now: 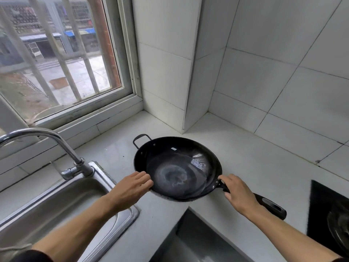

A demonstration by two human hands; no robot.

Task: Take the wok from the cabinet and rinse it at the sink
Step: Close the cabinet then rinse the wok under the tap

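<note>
Now my left hand (132, 188) curls its fingers on the near rim of the black wok (177, 167). My right hand (238, 193) wraps the long handle. The wok sits on the white counter (245, 167), just right of the sink (56, 205). Farther back are the tap (56, 146) and window (62, 53).

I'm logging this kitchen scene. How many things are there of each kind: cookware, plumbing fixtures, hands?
Cookware: 1, the wok
Plumbing fixtures: 2, the faucet and the sink
Hands: 2, left hand and right hand, both on the wok
Total: 5
</note>
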